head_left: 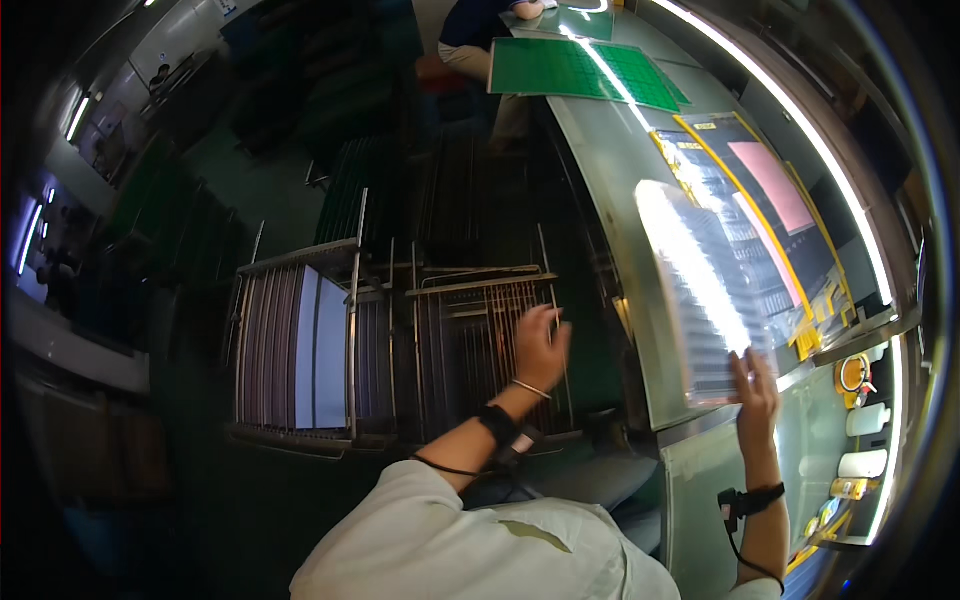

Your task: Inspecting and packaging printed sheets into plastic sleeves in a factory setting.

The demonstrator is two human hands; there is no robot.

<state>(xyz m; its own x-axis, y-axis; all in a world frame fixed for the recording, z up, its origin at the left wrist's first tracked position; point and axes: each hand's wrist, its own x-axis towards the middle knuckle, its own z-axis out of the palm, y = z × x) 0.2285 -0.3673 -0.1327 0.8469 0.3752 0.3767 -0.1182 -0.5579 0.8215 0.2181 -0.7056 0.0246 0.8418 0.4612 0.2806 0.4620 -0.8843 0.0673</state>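
Observation:
My right hand (757,388) has the near right corner of a glossy, striped translucent sheet (705,300). Its fingers lie over the sheet's edge, while the thumb is hidden. The sheet slants over the workbench (625,200), with strong glare along its middle. My left hand (541,348) is raised over the right side of a metal rack (430,292) that holds upright copper-coloured panels (500,325). Its fingers are loosely curled and apart, and no held thing shows between them. Both wrists wear dark straps with cables.
To the left stands another rack (240,270) of upright panels, with a pale blue board (322,350) in it. Yellow-edged sheets (735,210) lie along the bench. Green panels (585,72) lie farther off, near another person (470,30). White bottles (862,464) line the right shelf.

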